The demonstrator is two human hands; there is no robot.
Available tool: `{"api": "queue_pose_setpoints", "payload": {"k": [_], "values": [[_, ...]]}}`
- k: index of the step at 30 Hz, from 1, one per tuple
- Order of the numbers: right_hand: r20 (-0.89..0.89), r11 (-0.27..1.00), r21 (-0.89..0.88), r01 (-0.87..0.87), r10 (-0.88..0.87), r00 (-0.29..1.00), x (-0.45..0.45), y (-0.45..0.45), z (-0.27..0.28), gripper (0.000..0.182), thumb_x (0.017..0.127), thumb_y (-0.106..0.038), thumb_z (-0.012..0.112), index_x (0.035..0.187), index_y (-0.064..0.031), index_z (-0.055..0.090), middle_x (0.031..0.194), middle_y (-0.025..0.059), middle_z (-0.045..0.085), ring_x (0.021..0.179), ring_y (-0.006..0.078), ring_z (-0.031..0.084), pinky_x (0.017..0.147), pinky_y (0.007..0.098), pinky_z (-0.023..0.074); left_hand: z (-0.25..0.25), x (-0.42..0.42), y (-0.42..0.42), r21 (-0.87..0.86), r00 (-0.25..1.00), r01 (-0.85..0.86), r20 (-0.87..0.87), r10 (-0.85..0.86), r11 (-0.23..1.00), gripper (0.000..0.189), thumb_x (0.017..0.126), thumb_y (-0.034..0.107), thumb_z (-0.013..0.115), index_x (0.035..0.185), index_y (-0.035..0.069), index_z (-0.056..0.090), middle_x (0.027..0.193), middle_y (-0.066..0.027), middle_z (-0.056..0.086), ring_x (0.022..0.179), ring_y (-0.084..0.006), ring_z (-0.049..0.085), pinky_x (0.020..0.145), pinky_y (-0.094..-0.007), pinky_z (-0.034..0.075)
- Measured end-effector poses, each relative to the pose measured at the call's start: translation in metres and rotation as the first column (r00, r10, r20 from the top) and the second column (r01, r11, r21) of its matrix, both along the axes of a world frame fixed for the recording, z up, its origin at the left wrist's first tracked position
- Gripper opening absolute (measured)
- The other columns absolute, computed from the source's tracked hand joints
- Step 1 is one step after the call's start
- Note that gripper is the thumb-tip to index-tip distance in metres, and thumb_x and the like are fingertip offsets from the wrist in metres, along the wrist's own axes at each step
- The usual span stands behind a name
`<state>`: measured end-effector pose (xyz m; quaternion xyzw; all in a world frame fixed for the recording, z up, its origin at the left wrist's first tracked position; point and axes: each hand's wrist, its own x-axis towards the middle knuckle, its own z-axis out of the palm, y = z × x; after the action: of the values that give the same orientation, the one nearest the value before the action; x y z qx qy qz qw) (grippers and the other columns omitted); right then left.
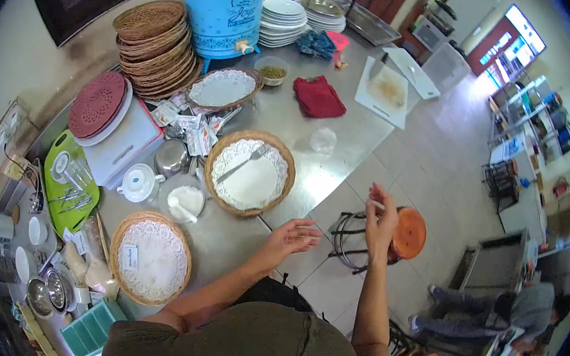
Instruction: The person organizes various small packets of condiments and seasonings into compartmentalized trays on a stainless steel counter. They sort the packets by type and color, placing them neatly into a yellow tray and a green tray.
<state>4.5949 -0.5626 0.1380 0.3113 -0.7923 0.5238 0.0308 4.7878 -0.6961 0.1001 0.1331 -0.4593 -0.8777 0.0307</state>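
My left hand (289,242) is held in the air by the edge of the metal table (225,247), its fingers slightly spread and nothing in it. My right hand (380,220) is raised over the tiled floor, loosely curled and empty, with a stool (411,234) behind it. Closest to my left hand is a round wicker basket (286,194) lined with a paper doily, on which a fork (242,164) lies. A second wicker basket (115,254) with a doily (153,271) and a small printed card (128,257) sits nearer to me.
A bowl of white powder (190,198), a lidded white pot (141,184) and a steel bowl (172,157) stand beside the baskets. Farther back are stacked baskets (150,23), a blue dispenser (224,10), a red cloth (319,97) and cutting boards (385,92). Another person (500,310) bends at the right.
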Motion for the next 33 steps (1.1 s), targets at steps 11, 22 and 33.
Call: {"api": "queue_pose_setpoints", "payload": {"k": [11, 22, 33], "values": [[-0.314, 0.936, 0.245, -0.254, 0.324, 0.892, -0.192, -0.209, -0.067, 0.039, 0.077, -0.003, 0.066, 0.112, -0.0190, 0.066, 0.120, 0.0091, 0.057, 0.109, 0.0343, 0.052, 0.093, 0.0448, 0.0442, 0.022, -0.061, -0.075, -0.077, 0.954, -0.299, -0.050, 0.296, 0.951, 0.045, 0.096, 0.019, 0.057, 0.136, 0.004, 0.042, 0.127, -0.0137, 0.056, 0.116, -0.0218, 0.056, 0.100, -0.0360, 0.043], [0.190, 0.659, 0.203, -0.724, 0.699, 0.690, -0.213, -0.255, -0.006, 0.020, 0.076, -0.018, 0.072, 0.087, -0.0025, 0.066, 0.088, 0.0139, 0.065, 0.102, 0.0326, 0.058, 0.088, 0.0391, 0.0442, 0.019, -0.174, -0.106, 0.175, 0.550, -0.830, 0.103, 0.829, 0.530, 0.039, 0.099, 0.021, 0.050, 0.134, 0.005, 0.045, 0.129, -0.0120, 0.055, 0.117, -0.0218, 0.055, 0.102, -0.0366, 0.043], [0.053, 0.376, 0.004, -0.927, 0.925, 0.375, -0.209, -0.229, -0.014, 0.020, 0.085, -0.001, 0.058, 0.104, 0.0005, 0.051, 0.099, 0.0189, 0.056, 0.089, 0.0367, 0.059, 0.078, 0.0390, 0.0469, -0.010, -0.249, -0.120, 0.192, 0.545, -0.836, 0.182, 0.819, 0.514, 0.013, 0.092, 0.003, 0.055, 0.105, 0.004, 0.059, 0.097, -0.0059, 0.066, 0.085, -0.0149, 0.066, 0.073, -0.0276, 0.056]]}}
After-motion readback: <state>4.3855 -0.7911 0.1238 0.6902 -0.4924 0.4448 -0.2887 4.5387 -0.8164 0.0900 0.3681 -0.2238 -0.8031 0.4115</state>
